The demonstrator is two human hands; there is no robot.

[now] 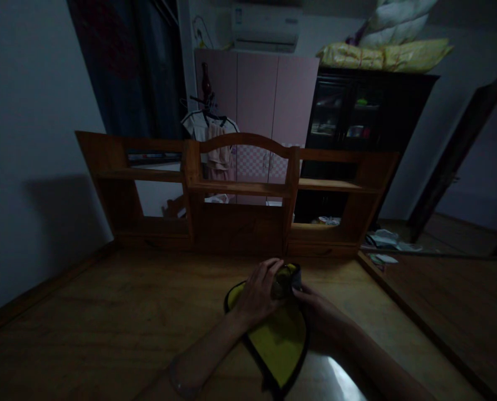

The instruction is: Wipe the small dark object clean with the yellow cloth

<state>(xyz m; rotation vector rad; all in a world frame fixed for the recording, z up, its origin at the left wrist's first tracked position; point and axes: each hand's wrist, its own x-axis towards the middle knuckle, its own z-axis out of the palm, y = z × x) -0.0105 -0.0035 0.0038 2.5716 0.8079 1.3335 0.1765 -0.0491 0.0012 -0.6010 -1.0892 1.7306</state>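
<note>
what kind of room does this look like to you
Most likely a bedroom: there's what looks like a wooden headboard with shelves, a tall pink wardrobe beyond it, and clothes on a hanger.

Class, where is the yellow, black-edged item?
In the head view, the yellow item is low, right of centre, in the left hand and right hand over the wooden surface.

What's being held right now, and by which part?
A black-edged yellow piece, apparently fabric: the left hand and right hand hold it at its bunched far end.
</note>
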